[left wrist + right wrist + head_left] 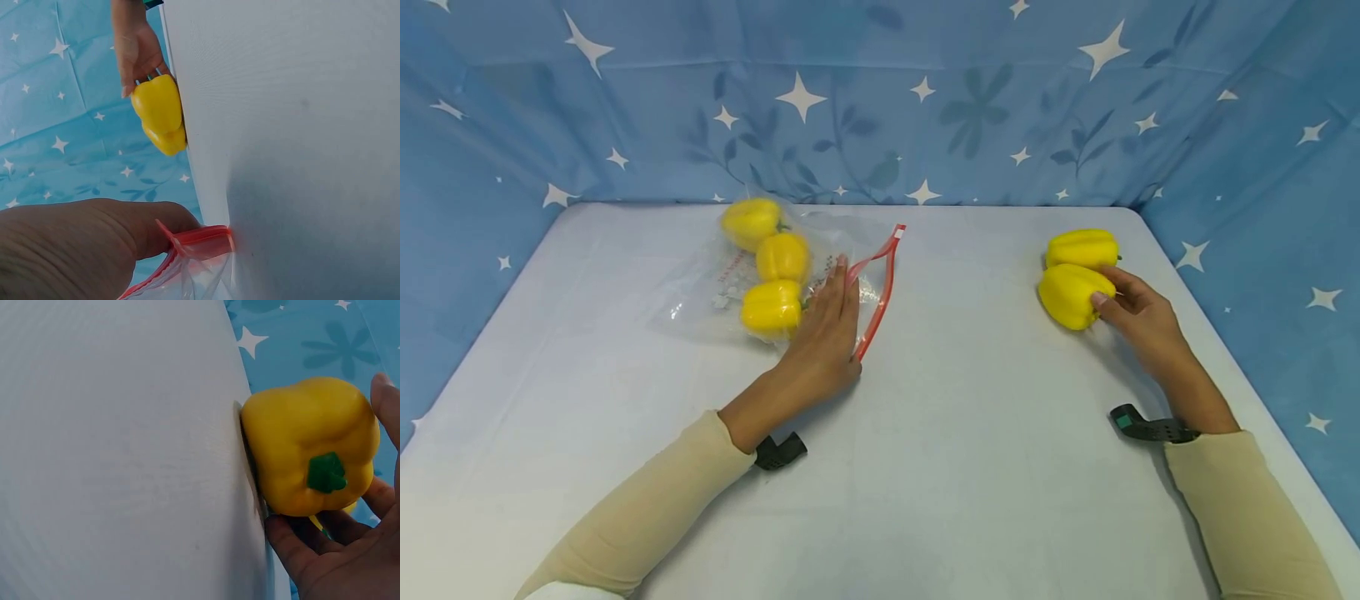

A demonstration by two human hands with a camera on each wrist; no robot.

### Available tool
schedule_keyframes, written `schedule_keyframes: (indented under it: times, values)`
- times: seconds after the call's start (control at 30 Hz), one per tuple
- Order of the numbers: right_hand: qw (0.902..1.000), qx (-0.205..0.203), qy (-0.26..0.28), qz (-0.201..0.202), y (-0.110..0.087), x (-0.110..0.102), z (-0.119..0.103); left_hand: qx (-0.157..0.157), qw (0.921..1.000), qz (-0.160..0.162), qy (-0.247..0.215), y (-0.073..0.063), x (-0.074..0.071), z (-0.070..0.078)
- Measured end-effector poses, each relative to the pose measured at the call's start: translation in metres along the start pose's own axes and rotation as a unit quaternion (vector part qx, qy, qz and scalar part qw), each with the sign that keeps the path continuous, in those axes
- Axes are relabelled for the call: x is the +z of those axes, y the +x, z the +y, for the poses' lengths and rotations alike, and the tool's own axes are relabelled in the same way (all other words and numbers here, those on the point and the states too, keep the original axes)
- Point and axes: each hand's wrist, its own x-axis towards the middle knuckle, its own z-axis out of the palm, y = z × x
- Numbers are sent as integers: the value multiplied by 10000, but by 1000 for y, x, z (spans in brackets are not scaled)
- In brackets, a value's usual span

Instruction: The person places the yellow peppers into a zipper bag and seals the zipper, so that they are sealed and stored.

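Note:
A clear zip bag (700,308) with a red closure lies at the left, three yellow bell peppers inside it. My left hand (823,346) holds the bag at its mouth, the fingers lying over the plastic. In the left wrist view the thumb (165,222) is at the red zip (206,240); the other fingers are hidden there. On the far right, my right hand (1142,321) grips a yellow bell pepper (1067,293) between thumb and fingers. Its green stem (326,473) shows in the right wrist view. Directly behind it is another yellow bell pepper (1081,247).
A white-covered table (955,433) carries everything. Blue curtains (865,100) with white stars stand along its back and sides. Black bands (1153,427) are worn on both wrists.

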Motion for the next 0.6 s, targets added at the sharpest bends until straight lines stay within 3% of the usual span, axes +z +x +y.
schedule_keyframes:
  times: [0.23,0.4,0.6]
  values:
    - [9991,110,-414,-33,0,3,-5,-55,10000,-7,18,0,0,1]
    - [9995,190,-251,104,0,5,-6,-35,10000,22,28,1,1,0]
    - [9999,-83,-78,-5,-2,12,-12,-34,10000,15,39,0,1,0]
